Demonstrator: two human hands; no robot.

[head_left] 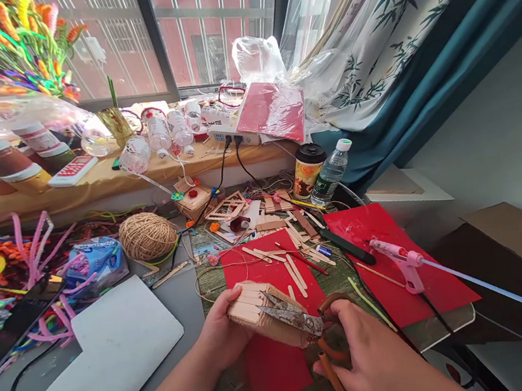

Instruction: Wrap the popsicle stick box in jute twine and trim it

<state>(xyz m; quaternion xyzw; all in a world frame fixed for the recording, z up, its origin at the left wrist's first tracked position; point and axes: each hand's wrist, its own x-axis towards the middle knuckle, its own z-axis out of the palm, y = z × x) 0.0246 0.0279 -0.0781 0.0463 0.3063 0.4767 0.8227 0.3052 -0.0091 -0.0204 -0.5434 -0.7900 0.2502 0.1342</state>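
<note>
My left hand (pixel 222 334) grips a small craft box (pixel 247 305) made of wooden sticks, its sides wrapped in tan material. In my right hand (pixel 365 354) are scissors (pixel 314 324) with brown handles and worn, stained metal blades. The blades are parted and lie across the top and near side of the box, pointing left. Beneath the box is a red sheet (pixel 282 377), with loose wooden sticks (pixel 296 276) on its upper part.
A pink glue gun (pixel 407 265) rests on another red sheet (pixel 435 293) at right. Behind stand a bottle (pixel 332 174) and a cup (pixel 307 171). Twine (pixel 147 236), a white board (pixel 95 367) and pipe cleaners (pixel 36 257) lie at left.
</note>
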